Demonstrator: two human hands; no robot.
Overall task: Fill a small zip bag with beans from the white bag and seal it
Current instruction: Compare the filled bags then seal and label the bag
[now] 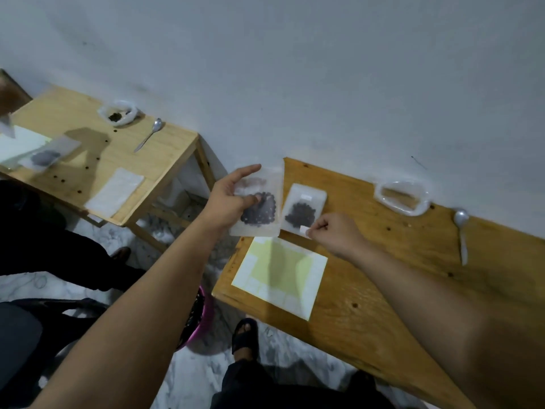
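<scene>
Small zip bag (262, 215) is up in the air in the middle of the frame, just past the left edge of the counter (383, 276). It has a dark heap of beans (259, 211) in its lower half. The left hand (233, 199) holds it, with the thumb on the front and the fingers curled behind it. One finger sticks out straight along the top.

The right hand (333, 234) is low over the counter, just right of the middle. Its fingers pinch a tiny white sticker (305, 230). The sticker is right at the bottom edge of a second bag (305, 211), which lies flat on the counter and also has beans in it. Below it lies a sticker sheet (280, 273) that looks yellow in the middle.

The white bag (402, 197) sits open by the wall at the upper right. I can't see beans in it. A spoon (461, 228) lies to its right.

I think the filling part is done for the bag in the hand. I cannot tell if its zip is closed, because the top is too blurry. The next move is likely to press the zip shut along its whole top. That needs both hands, so the sticker should be stuck down or let go first. The bag should stay upright so no beans fall out.
</scene>
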